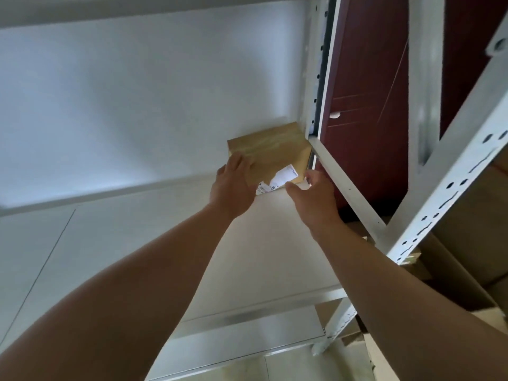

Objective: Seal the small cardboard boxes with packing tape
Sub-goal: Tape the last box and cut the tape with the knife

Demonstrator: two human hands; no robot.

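A small brown cardboard box (270,149) with a torn white label sits in the far right corner of a white metal shelf (247,257), against the wall and the upright post. My left hand (233,185) lies flat on the box's near left side with straight fingers. My right hand (313,199) reaches to the box's near right corner, thumb out toward the label, fingers relaxed. Whether its fingers touch the box cannot be told. No tape roll is in view.
A white perforated upright (450,193) and a side rail (346,185) frame the shelf on the right. A dark red door (365,119) stands behind it. Larger cardboard boxes (467,243) are stacked at the right. A lower shelf (233,339) shows below.
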